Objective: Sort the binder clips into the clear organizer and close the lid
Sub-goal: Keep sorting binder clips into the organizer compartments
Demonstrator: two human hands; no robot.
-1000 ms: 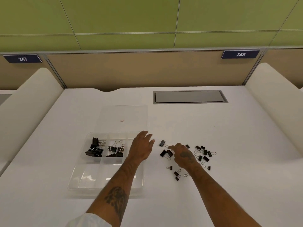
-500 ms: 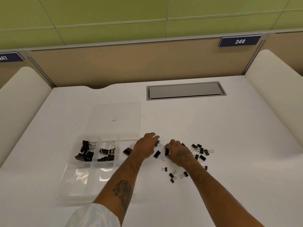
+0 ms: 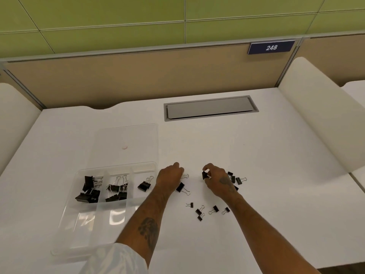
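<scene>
The right hand (image 3: 219, 180) pinches a black binder clip (image 3: 205, 175) right of the organizer (image 3: 116, 165); the left hand (image 3: 169, 177) curls over a second clip (image 3: 185, 176) nearer it, hold hidden. Light, stiff and springy, clips likely lift best by the body. The right hand covers further loose clips (image 3: 239, 180).

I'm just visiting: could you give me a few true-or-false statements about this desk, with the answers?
1. The lid of the organizer is shut. False: it lies open behind the organizer.
2. The right hand pinches a black binder clip. True.
3. The stored clips occupy three of the organizer's compartments. True.
4. Every clip is already sorted. False: several loose clips lie on the desk.
</scene>
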